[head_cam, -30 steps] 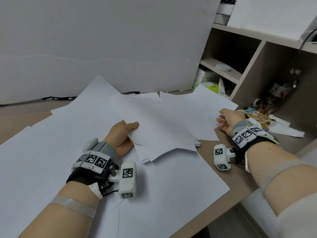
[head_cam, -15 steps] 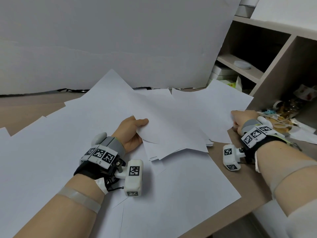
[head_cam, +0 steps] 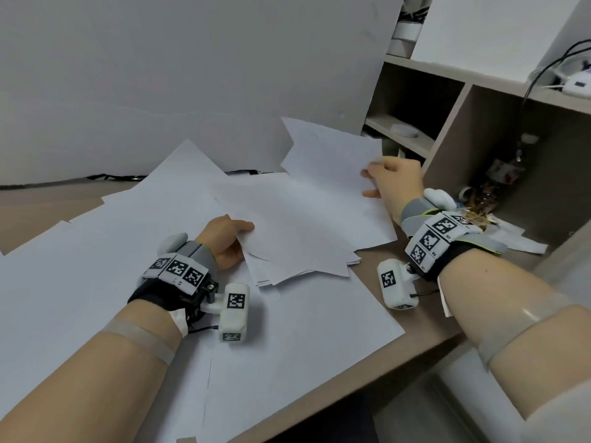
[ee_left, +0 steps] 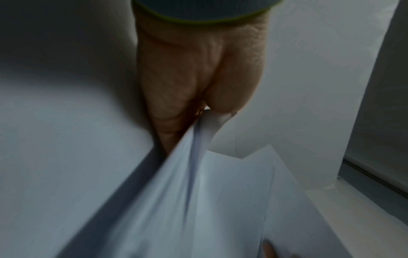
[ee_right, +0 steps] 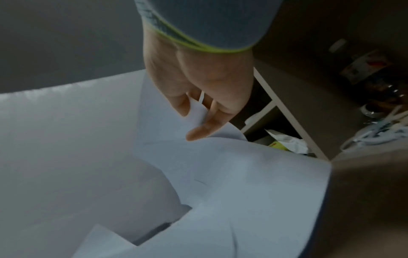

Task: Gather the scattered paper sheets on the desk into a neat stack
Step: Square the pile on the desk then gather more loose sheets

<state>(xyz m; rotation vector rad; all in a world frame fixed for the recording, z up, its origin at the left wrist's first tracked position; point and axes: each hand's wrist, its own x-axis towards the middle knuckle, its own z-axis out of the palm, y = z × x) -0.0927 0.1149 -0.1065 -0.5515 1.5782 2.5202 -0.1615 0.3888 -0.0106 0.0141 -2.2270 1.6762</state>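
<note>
Desk (head_cam: 377,260) of blank sheets (head_cam: 297,225) (tag writing unreadable).

We see white paper sheets (head_cam: 134,251) all over a light-brown wood desk (head_cam: 377,340), w/ a plain grey-white board (head_cam: 192,75) behind. Wrist bands (head_cam: 179,268) are black w/ white blocks carrying black-and-white square marker patterns; the right hand's (head_cam: 395,183) cuff (ee_right: 198,22) is grey w/ a neon yellow-green edge. Shelf unit (head_cam: 454,129) is beige-grey, dark inside. A yellow-green packet (ee_right: 277,145) shows in the right wrist view.
</note>
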